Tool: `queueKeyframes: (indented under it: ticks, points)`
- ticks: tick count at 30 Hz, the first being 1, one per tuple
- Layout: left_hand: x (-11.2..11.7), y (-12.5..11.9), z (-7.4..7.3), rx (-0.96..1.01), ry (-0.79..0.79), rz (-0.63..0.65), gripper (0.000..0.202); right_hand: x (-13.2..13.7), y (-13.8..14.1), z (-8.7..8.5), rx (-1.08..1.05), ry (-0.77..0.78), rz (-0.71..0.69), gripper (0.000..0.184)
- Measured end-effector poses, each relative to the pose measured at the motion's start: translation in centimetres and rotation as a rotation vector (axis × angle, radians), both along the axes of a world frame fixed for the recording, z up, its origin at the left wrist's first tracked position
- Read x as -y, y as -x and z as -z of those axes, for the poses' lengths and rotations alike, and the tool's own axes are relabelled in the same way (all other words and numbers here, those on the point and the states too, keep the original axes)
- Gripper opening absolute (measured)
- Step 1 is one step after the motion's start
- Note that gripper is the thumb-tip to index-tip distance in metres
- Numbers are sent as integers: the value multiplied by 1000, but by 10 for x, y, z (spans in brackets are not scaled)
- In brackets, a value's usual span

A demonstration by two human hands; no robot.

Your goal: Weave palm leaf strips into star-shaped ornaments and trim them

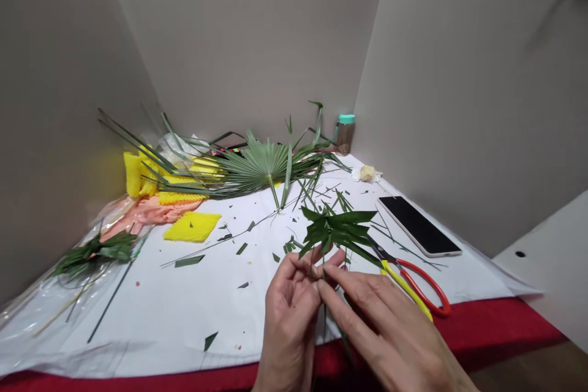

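Note:
Near the table's front edge, my left hand (294, 300) and my right hand (376, 306) meet, fingertips pinched together around the thin stem of a palm-leaf flower (333, 226). Its dark green pointed strips fan out above my fingers. My left fingers curl behind the stem, while my right thumb and forefinger press on it from the right. Just past my right hand lie scissors (413, 288) with one red and one yellow handle; my hand partly hides them. Small green leaf cuttings (242, 248) are scattered on the white cloth around my hands.
A large fan palm leaf (264, 165) lies at the back beside yellow foam netting (184, 187). A finished-looking leaf bundle (98, 252) rests at left. On the right are a tablet (419, 225), a crumpled tissue (366, 173) and a teal-lidded bottle (345, 133). Grey walls enclose the table.

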State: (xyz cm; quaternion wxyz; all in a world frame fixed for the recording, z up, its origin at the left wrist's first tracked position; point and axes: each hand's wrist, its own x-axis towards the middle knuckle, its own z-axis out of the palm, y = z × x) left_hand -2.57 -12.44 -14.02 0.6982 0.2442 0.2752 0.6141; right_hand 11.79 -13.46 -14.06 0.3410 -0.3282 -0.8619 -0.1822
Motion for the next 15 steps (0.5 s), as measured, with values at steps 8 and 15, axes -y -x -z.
queueKeyframes:
  ticks: [8,15]
  points:
    - [8,-10,-14,114,197,-114,41,-5,5,0,-81,-99,-35,45]
    - [1,-13,-14,-60,164,-131,28,-3,4,-7,-134,-121,-72,44]
